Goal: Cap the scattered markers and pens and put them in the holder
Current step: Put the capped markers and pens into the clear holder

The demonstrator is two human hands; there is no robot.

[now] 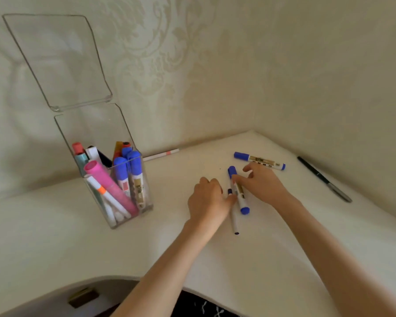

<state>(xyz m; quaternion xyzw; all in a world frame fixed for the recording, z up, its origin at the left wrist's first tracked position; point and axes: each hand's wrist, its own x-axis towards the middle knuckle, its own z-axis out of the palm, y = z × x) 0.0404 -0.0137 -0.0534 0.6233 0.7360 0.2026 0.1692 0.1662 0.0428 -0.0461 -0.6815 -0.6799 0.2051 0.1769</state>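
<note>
The blue marker (239, 193) lies on the table (272, 236) between both hands, its long axis running away from the person, capped end towards the wall; a thin white pen (234, 219) lies just beside it, nearly parallel, its blue tip pointing at the person. The right hand (262, 185) reaches in from the right, fingers curved, pinching the marker just below its cap; the left hand (209, 200) sits knuckles up, fingers curled, thumb against the thin pen; whether it grips I cannot tell. The holder (144, 197) stands well to the left.
</note>
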